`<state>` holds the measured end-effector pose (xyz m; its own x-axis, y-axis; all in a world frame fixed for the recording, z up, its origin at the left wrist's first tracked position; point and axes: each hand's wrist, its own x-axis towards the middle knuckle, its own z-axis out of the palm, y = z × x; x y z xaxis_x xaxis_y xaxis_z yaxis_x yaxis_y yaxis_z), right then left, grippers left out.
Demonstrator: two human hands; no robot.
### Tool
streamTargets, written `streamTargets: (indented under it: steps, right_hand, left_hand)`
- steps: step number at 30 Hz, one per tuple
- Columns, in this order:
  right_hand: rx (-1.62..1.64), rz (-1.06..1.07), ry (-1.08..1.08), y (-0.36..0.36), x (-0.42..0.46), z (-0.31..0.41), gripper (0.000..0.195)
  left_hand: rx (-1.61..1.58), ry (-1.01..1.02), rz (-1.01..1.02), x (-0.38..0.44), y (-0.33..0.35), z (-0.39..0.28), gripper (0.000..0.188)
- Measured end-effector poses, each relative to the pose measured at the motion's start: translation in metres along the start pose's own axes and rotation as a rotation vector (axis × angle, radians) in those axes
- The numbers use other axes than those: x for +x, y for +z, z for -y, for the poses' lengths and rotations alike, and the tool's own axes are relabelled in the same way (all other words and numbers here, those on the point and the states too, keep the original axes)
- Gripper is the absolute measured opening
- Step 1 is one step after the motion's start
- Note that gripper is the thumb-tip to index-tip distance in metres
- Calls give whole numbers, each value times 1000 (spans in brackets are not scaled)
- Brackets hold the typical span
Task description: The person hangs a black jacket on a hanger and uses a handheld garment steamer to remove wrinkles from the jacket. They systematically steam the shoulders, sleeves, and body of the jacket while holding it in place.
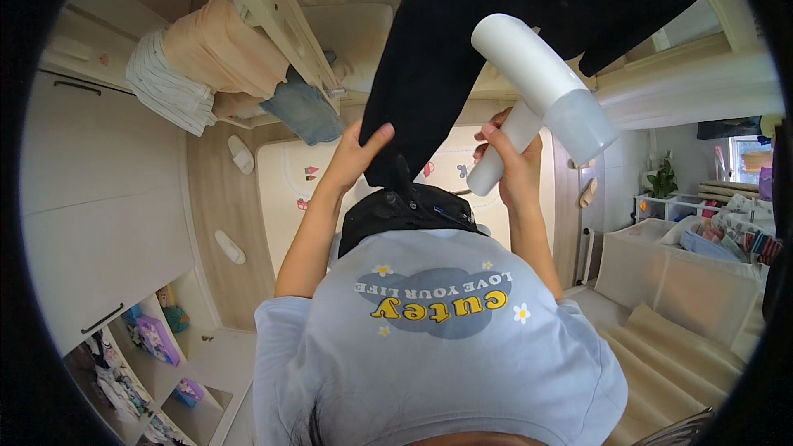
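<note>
A long black garment [427, 56] hangs before me from the top of the view. My left hand [358, 155] grips the lower end of its long narrow part, thumb on the front and the fingers hidden behind. My right hand [517, 164] is wrapped around the handle of a white handheld appliance [526, 62], which looks like a garment steamer. Its round barrel ends in a translucent grey section at the lower right. The barrel's upper end overlaps the black cloth in view; whether it touches the cloth I cannot tell.
Clothes [223, 49] and jeans [303, 105] drape over a wooden bed frame [291, 18] at the upper left. A patterned mat [285, 167] lies below, with white slippers [240, 155] beside it. Storage bins [675, 272] stand right, open shelves [161, 359] lower left.
</note>
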<state>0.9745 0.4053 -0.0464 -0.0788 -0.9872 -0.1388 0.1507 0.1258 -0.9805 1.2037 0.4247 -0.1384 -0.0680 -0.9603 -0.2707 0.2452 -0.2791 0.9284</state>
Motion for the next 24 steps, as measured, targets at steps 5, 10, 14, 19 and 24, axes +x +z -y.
streamTargets:
  steps: [5,10,14,19,24]
  right_hand:
    - [-157,118,33,5,6,29,32]
    - [-255,160,-5,20,29,29,43]
    - [-504,322,161,23,26,-5,48]
    - [-503,366,181,24,10,-8,50]
    - [-277,157,-147,37,39,55,47]
  left_hand:
    - [383,-188,108,1,-11,24,45]
    - [32,-56,-5,-8,-7,54,39]
    - [-233,-85,-68,-9,-2,76,33]
    - [-199,-116,-141,-8,-16,86,28]
    - [-465,-187,-110,-28,-24,83,29]
